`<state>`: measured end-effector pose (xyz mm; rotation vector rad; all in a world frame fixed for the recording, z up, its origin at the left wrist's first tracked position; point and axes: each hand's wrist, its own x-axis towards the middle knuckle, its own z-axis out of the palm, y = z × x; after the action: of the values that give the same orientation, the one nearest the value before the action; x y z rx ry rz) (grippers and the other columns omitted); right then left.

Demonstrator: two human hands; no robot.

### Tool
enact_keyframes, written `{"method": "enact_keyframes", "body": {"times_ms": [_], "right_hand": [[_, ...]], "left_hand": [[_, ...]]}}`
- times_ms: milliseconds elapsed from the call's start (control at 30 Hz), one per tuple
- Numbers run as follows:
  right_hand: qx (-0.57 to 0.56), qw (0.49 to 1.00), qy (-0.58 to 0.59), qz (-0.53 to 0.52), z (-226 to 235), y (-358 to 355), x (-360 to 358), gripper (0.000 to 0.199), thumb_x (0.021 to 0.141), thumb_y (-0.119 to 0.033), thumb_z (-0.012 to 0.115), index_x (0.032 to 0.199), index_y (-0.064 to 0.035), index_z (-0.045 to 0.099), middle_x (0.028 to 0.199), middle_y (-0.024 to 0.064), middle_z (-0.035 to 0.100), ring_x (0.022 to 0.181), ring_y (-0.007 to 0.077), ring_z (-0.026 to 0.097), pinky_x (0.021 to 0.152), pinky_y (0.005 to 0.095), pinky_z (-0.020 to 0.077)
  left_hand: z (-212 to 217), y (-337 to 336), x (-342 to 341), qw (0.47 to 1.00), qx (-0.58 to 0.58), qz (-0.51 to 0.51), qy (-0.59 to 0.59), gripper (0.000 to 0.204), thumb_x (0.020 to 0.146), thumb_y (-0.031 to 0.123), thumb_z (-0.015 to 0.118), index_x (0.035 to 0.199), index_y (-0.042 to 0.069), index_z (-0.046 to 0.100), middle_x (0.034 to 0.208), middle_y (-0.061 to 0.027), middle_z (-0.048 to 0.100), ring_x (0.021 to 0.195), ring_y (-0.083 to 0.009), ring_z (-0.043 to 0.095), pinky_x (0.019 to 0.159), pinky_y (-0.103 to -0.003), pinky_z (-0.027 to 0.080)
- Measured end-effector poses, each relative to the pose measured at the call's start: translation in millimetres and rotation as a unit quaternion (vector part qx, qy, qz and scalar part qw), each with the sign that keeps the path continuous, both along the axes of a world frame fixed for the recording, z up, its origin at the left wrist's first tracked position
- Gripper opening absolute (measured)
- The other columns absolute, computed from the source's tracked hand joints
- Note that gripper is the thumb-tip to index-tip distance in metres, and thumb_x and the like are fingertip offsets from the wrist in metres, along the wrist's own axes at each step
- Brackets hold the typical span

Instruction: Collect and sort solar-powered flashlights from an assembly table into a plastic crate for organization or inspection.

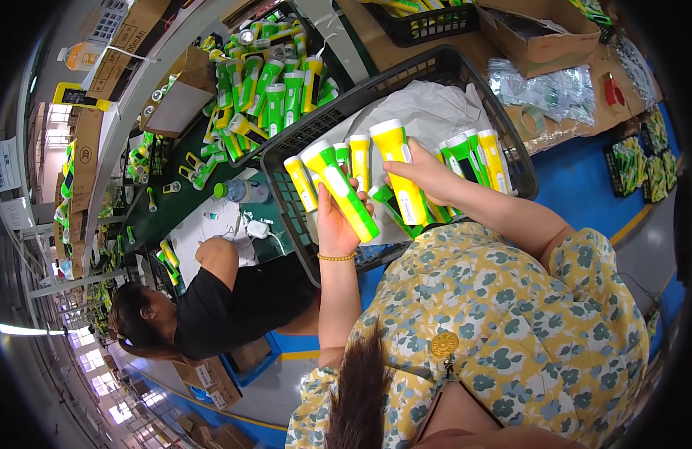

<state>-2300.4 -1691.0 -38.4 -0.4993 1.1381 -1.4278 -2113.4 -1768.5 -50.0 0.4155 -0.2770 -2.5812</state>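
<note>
My left hand [335,227] is closed around a yellow-and-green flashlight [351,202], its white-rimmed head tilted up and left. Just beside it, my right hand [427,173] grips a yellow flashlight [407,196] that stands nearly upright. Both are held over a black plastic crate [522,161] lined with white paper [428,105]. Behind and between my hands, several more flashlights show, among them a yellow one [299,183] at the left and a yellow one [493,161] at the right. Parts of those are hidden by my hands and the held flashlights.
A big heap of green and yellow flashlights [275,105] fills a crate at the back left. Close by on the left, a person in black [234,299] works at the green bench. Clear plastic bags [540,90], a tape roll [531,120] and a cardboard box [544,45] lie back right.
</note>
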Motion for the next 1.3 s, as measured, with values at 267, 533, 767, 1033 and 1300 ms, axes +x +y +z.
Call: {"method": "enact_keyframes", "body": {"times_ms": [267, 533, 767, 1033, 1300], "right_hand": [[-0.046, 0.997, 0.043, 0.033, 17, 11, 0, 0.036, 0.090, -0.018, 0.057, 0.117, -0.0019, 0.040, 0.103, 0.0114, 0.059, 0.087, 0.0145, 0.060, 0.077, 0.0292, 0.0505], [-0.053, 0.997, 0.011, 0.054, 18, 16, 2, 0.035, 0.091, -0.020, 0.056, 0.117, -0.0031, 0.040, 0.100, 0.0090, 0.057, 0.087, 0.0135, 0.059, 0.077, 0.0291, 0.0500], [-0.043, 0.998, -0.004, 0.048, 18, 19, 3, 0.033, 0.090, -0.021, 0.056, 0.114, -0.0037, 0.041, 0.097, 0.0080, 0.057, 0.085, 0.0127, 0.058, 0.076, 0.0292, 0.0501], [-0.040, 0.998, -0.009, 0.050, 17, 21, 4, 0.032, 0.090, -0.020, 0.057, 0.112, -0.0037, 0.042, 0.097, 0.0081, 0.057, 0.082, 0.0125, 0.058, 0.075, 0.0294, 0.0506], [-0.048, 0.997, -0.020, 0.052, 16, 23, 7, 0.029, 0.090, -0.022, 0.056, 0.109, -0.0043, 0.042, 0.093, 0.0065, 0.056, 0.079, 0.0116, 0.058, 0.072, 0.0286, 0.0507]], "left_hand": [[16, 13, 1, 0.999, -0.038, 0.028, -0.008, 0.052, 0.093, 0.052, 0.038, 0.132, 0.017, 0.041, 0.102, -0.0021, 0.059, 0.085, -0.0173, 0.056, 0.073, -0.036, 0.043], [35, 24, 3, 0.989, -0.066, 0.091, -0.094, 0.050, 0.093, 0.048, 0.042, 0.126, 0.012, 0.045, 0.105, -0.0059, 0.060, 0.089, -0.0216, 0.058, 0.079, -0.042, 0.046], [42, 27, 1, 0.968, -0.143, 0.135, -0.157, 0.044, 0.095, 0.041, 0.043, 0.124, 0.008, 0.045, 0.108, -0.0085, 0.058, 0.093, -0.0224, 0.058, 0.082, -0.043, 0.047], [46, 29, 1, 0.949, -0.181, 0.161, -0.202, 0.042, 0.095, 0.035, 0.046, 0.125, 0.007, 0.043, 0.106, -0.0102, 0.058, 0.093, -0.0206, 0.058, 0.080, -0.040, 0.049], [46, 30, 3, 0.957, -0.145, 0.160, -0.196, 0.043, 0.095, 0.040, 0.043, 0.120, 0.006, 0.047, 0.102, -0.0095, 0.059, 0.088, -0.0204, 0.059, 0.077, -0.037, 0.050]]}}
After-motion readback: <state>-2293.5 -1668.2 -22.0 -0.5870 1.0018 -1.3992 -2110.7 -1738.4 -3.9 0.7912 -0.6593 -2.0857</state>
